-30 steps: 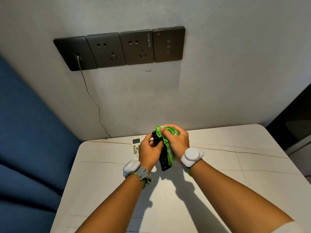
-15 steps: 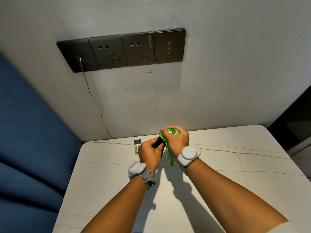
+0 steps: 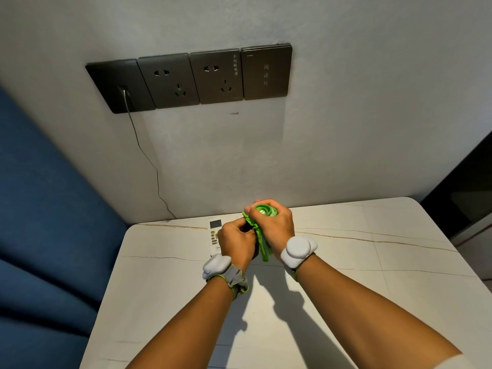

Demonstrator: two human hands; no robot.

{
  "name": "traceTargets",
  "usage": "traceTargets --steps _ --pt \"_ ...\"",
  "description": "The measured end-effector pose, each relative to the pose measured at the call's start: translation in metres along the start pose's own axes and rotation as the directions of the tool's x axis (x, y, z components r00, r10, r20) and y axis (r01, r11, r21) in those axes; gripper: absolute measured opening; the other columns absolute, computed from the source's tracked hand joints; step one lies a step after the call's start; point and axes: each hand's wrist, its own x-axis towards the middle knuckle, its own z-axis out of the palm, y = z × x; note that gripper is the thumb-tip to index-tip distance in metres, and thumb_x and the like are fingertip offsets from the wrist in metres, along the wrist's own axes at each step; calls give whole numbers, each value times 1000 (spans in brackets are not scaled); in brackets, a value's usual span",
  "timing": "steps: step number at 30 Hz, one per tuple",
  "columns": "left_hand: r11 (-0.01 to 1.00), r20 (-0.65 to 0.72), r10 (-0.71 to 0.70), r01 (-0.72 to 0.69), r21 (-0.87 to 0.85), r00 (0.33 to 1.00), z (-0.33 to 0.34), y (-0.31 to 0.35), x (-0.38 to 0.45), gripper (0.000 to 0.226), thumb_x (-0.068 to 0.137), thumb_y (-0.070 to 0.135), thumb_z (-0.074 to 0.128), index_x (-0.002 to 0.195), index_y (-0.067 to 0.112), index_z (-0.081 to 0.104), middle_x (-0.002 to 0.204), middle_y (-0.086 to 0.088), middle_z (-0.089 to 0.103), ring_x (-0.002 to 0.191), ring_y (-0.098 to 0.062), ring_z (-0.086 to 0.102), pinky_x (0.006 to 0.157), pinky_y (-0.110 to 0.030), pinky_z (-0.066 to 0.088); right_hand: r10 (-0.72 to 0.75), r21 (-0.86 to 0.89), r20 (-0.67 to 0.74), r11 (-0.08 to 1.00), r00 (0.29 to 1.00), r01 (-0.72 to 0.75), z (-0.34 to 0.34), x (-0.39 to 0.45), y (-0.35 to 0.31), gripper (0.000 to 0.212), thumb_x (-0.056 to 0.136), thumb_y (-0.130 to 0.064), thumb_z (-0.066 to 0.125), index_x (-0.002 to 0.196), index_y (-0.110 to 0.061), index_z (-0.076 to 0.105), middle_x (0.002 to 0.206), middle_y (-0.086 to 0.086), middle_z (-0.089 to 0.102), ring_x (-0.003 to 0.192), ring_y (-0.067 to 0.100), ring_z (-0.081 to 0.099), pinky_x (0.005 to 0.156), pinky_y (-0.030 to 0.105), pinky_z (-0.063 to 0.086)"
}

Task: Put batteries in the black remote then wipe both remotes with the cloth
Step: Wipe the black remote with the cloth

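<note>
Both hands meet above the back of the white marble table (image 3: 372, 275). My left hand (image 3: 235, 242) grips the black remote (image 3: 256, 252), which is almost wholly hidden behind its fingers; only a dark sliver shows by the palm. My right hand (image 3: 271, 225) holds the bunched green cloth (image 3: 262, 230) wrapped round the remote's far end, with a strip of cloth hanging down between the hands. The white remote (image 3: 214, 234) lies flat on the table just left of my left hand, its small screen toward the wall.
A grey wall rises right behind the table with a row of dark sockets (image 3: 191, 78) and a thin cable (image 3: 149, 161) running down from the left one. A blue padded seat (image 3: 48, 235) borders the table's left side. Dark furniture (image 3: 463, 198) stands at the right.
The black remote, plainly visible a second ago, has slid down into my left hand and is now nearly hidden. The cloth hand has moved up toward its far end.
</note>
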Motion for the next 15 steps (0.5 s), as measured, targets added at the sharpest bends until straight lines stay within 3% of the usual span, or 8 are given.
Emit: traceTargets --steps 3,7,11,15 --pt "998 -3 -13 14 59 1000 0 -2 7 15 73 3 62 73 10 75 67 -11 73 60 -17 55 59 -35 54 -59 4 52 998 997 59 0 -1 1 14 70 -17 84 78 -12 74 85 -11 72 74 2 68 65 11 52" --pt "997 68 -25 30 -74 997 2 -6 6 20 76 13 74 96 14 79 85 0 78 77 -8 70 76 -29 59 -32 25 -36 999 999 33 -6 9 0 17 72 -24 83 79 -11 74 78 5 74 68 12 67 65 24 58" --pt "965 206 -66 115 -236 976 5 -5 6 13 82 12 71 94 13 78 91 -7 77 92 -25 73 84 -43 59 -22 31 -55 999 998 24 -9 20 3 17 71 -28 83 77 -14 75 70 -3 73 61 6 66 60 19 54" --pt "860 369 -154 308 -406 917 2 1 6 21 92 20 54 84 17 73 82 -3 71 79 -19 65 74 -35 53 -17 37 -95 999 995 20 -11 28 5 20 71 -33 83 78 -16 75 79 6 75 72 19 68 75 37 60"
